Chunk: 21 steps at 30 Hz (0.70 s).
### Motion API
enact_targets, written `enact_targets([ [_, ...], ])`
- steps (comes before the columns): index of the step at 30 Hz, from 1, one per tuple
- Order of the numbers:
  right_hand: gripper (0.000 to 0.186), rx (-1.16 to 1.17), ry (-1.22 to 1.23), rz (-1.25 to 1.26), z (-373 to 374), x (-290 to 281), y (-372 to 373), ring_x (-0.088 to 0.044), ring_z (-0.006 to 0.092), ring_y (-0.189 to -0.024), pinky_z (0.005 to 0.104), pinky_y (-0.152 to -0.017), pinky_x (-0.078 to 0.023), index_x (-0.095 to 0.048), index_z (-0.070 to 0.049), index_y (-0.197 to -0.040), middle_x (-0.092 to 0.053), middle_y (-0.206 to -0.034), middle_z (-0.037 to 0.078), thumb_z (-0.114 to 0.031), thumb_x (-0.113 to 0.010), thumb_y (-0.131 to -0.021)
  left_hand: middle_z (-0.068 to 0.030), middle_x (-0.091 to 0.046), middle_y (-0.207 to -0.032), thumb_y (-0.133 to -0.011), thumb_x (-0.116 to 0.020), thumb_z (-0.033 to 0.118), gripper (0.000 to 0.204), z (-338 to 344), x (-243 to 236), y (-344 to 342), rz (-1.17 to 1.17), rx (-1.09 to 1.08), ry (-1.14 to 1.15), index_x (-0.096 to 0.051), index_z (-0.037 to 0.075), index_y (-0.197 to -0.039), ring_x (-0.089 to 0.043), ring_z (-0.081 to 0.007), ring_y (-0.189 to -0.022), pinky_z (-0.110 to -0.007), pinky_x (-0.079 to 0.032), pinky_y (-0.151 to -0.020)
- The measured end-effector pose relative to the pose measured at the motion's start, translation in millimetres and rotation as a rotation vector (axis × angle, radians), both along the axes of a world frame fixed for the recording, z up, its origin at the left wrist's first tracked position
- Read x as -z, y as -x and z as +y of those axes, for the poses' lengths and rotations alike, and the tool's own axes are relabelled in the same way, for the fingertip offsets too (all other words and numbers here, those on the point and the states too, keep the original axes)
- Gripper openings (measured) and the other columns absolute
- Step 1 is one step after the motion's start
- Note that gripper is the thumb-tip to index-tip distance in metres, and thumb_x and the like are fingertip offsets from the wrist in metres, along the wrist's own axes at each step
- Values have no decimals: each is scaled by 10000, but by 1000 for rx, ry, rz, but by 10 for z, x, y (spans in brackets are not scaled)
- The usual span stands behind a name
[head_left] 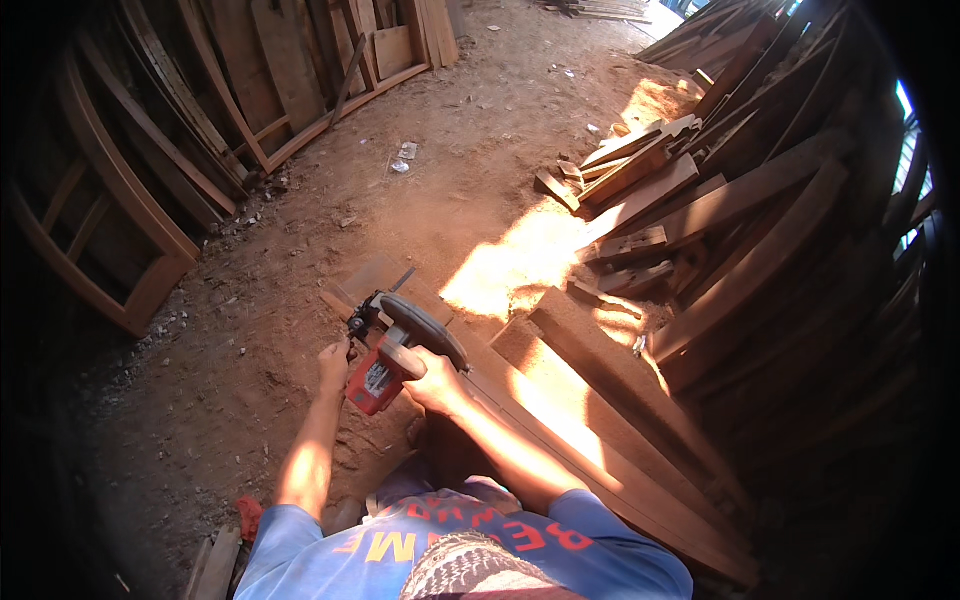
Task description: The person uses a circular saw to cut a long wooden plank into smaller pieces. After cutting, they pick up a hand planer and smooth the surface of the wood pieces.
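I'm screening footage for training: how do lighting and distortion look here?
Head view: sunlight blows out a patch of ground and streaks the boards; head view: the timber stack at right falls into shadow; head view: corners go black, and the wooden frame at left looks bowed; head view: the circular saw, left hand and right hand are readable.

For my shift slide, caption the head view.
Right hand grips a red circular saw over a wooden board, left hand at its dark front fittings.
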State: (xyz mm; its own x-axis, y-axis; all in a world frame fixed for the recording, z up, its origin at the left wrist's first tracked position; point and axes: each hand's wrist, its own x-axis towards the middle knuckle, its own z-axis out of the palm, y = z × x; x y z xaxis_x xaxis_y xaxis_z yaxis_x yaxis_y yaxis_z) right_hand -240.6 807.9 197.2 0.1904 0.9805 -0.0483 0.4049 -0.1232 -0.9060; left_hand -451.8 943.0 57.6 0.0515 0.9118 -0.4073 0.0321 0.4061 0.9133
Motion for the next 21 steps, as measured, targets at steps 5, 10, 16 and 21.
enact_targets([
  [5,267,27,-139,32,-289,-724,48,-724,359,-941,417,-855,-557,-688,-55,-1107,-734,-998,183,-147,-724,-859,-28,-687,-797,-1044,-623,365,410,-120,-397,141,-159,115,18,-717,-18,-934,-620,-118,-724,-274,-471,-673],
  [10,346,198,3,23,-1280,-1104,-225,-698,194,-970,340,-901,-537,-720,-86,-1204,-734,-1032,89,-87,-747,-859,-76,-720,-881,-1055,-585,428,482,-738,-123,260,-18,258,169,-716,-36,-1072,-653,-149,-747,-289,-497,-684],
  [16,309,596,-37,33,-2970,-1263,-406,-670,123,-860,304,-789,-545,-723,-29,-1170,-723,-953,58,-87,-761,-869,-185,-683,-1277,-986,-591,562,633,-2138,918,670,702,901,459,-677,13,-1289,-665,-321,-1125,-490,-538,-932],
  [21,227,1114,-76,123,-4767,-1371,-201,-601,74,-789,286,-724,-517,-711,8,-1069,-677,-849,8,-80,-756,-865,-179,-638,-1365,-972,-595,586,664,-3152,1030,243,925,1389,537,-640,46,-1357,-626,-346,-1200,-515,-519,-973],
])
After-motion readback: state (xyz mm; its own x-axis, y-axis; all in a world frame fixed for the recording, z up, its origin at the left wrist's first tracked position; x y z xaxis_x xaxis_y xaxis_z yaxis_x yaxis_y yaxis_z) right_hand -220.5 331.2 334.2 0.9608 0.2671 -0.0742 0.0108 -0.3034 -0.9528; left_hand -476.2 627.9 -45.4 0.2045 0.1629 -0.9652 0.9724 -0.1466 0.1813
